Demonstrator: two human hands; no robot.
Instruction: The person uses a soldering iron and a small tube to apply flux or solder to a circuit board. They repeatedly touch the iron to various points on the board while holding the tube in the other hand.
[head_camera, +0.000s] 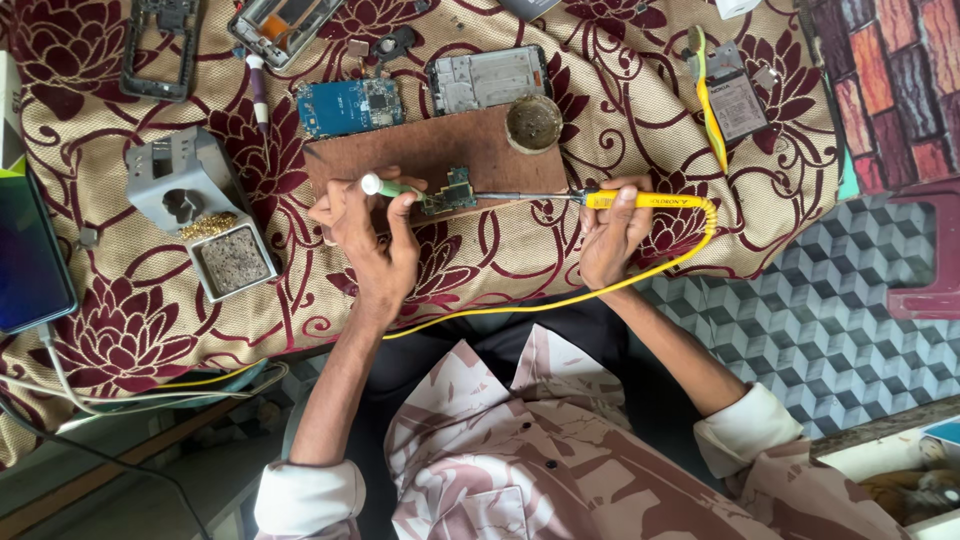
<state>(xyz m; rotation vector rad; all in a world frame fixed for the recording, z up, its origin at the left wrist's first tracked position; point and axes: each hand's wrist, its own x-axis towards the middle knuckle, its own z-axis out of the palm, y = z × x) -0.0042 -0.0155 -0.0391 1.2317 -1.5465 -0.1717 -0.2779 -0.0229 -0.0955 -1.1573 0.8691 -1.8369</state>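
Right hand (608, 235), fingers clenched on yellow soldering iron (640, 201), tip at small circuit board (449, 192) on brown board (440, 150). Left hand (368, 232) grips green-white tool (385, 187) at circuit board's left edge. Flux tin (533, 123) on brown board's far right corner; iron stand (200, 215) left.

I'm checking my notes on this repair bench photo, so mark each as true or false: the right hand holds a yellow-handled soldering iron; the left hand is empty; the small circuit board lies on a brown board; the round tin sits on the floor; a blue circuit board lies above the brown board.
1. The right hand holds a yellow-handled soldering iron. True.
2. The left hand is empty. False: it holds a green-and-white tool.
3. The small circuit board lies on a brown board. True.
4. The round tin sits on the floor. False: it sits on the brown board's corner.
5. A blue circuit board lies above the brown board. True.
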